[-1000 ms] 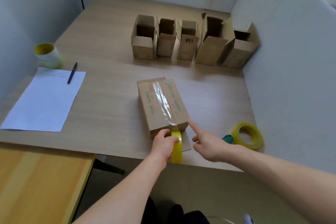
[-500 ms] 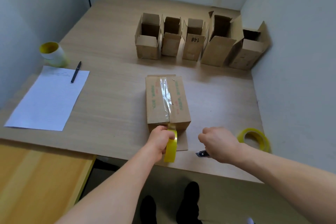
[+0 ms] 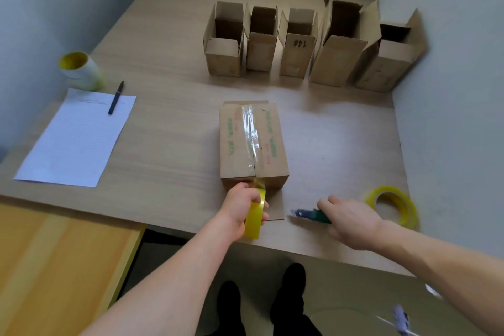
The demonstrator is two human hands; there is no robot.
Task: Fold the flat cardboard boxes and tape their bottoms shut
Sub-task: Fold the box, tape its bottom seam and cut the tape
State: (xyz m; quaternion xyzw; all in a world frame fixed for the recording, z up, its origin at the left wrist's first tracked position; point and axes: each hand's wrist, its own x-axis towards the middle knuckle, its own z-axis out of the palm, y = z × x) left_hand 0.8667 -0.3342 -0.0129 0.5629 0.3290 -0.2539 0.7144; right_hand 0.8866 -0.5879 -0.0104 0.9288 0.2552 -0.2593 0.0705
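Observation:
A folded cardboard box point(image 3: 253, 144) lies upside down at the middle of the table, with a strip of clear tape point(image 3: 249, 133) running along its bottom seam. My left hand point(image 3: 242, 207) grips a yellow tape roll point(image 3: 255, 215) at the box's near end, the tape still joined to the box. My right hand point(image 3: 349, 219) holds a green-handled utility knife point(image 3: 311, 215) just right of the roll, its blade pointing left.
Several folded boxes point(image 3: 308, 43) stand open-topped in a row at the back. A second yellow tape roll point(image 3: 392, 207) lies by the right wall. A sheet of paper point(image 3: 76, 139) with a pen point(image 3: 116, 97) and a tape core point(image 3: 77, 69) sit at the left.
My right hand left the box corner, closed over the knife beside the second roll, and now brings it leftward toward the tape. The left hand stays on the roll.

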